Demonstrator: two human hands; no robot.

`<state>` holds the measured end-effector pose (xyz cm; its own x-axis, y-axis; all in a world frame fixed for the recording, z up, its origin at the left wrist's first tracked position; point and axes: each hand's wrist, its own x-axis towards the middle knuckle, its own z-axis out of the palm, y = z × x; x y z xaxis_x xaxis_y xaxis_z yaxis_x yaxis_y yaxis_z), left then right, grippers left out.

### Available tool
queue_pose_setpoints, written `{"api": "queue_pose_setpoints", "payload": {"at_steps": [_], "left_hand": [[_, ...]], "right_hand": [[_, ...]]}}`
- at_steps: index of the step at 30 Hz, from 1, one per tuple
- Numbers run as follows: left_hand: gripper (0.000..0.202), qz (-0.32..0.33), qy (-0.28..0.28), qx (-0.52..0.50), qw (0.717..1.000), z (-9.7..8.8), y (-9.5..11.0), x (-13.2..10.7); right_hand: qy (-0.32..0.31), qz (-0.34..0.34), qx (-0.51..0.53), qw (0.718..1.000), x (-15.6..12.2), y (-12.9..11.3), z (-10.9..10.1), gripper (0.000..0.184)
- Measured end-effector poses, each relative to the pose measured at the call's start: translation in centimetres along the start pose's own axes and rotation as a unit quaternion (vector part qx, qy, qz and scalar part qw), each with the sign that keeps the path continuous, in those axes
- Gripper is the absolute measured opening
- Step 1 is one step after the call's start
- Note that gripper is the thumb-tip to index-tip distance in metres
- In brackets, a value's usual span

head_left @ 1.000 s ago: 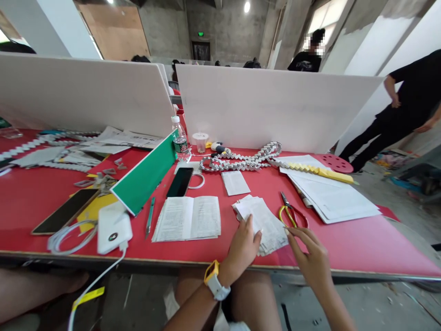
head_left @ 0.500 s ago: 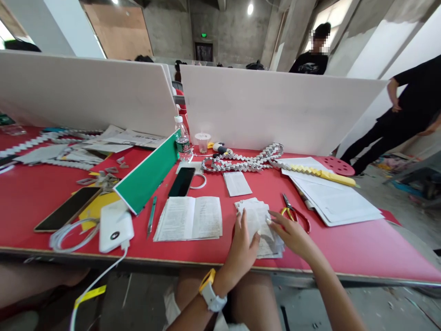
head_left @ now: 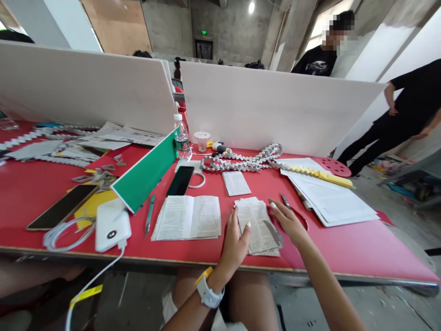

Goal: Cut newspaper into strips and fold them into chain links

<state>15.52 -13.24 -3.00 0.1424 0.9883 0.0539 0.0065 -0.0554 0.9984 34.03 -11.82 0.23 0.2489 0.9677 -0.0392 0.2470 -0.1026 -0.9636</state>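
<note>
A stack of printed paper sheets [head_left: 255, 223] lies on the red tabletop, its edges slightly uneven. Along the stack's left side rests my left hand [head_left: 236, 239], fingers stretched forward and thumb apart near the top sheet. On the opposite side my right hand [head_left: 291, 224] has its fingers extended by the right edge; whether they touch the paper I cannot tell. A grey, see-through patch shows at the stack's lower right, too blurred to identify. Red-handled pliers [head_left: 285, 202] lie just beyond my right hand, partly covered by it. Left of the stack is a spread of folded printed sheets [head_left: 188, 218].
A utility knife [head_left: 150, 215], a white power bank [head_left: 112, 225] and a phone [head_left: 180, 180] lie to the left. Folded-paper chains [head_left: 241, 161] and a small paper pad [head_left: 236, 183] sit behind. More papers [head_left: 344, 202] lie right; white boards [head_left: 275, 110] stand at the back.
My hands have moved apart from over the stack to its two sides, uncovering more of the top sheet. The person in black at the back has shifted right.
</note>
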Motion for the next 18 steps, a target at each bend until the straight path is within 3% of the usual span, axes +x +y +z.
{"api": "queue_pose_setpoints", "payload": {"at_steps": [6,11,14,18], "left_hand": [[0.064,-0.016,0.0,-0.073,0.997,0.6,-0.5,-1.1],[0.064,-0.036,0.016,-0.082,0.996,0.2,-0.1,-2.9],[0.066,-0.063,-0.009,-0.127,0.99,0.2,0.3,-4.2],[0.066,-0.07,-0.035,-0.136,0.988,0.8,0.9,-5.2]], "right_hand": [[-0.025,0.048,0.118,0.992,-1.1,1.4,0.8,0.046],[0.04,0.049,0.125,0.99,-3.9,1.6,-0.6,0.048],[0.016,0.101,0.165,0.981,-5.9,1.1,-1.0,0.048],[-0.023,0.117,0.178,0.977,-7.6,0.2,-0.9,0.05]]}}
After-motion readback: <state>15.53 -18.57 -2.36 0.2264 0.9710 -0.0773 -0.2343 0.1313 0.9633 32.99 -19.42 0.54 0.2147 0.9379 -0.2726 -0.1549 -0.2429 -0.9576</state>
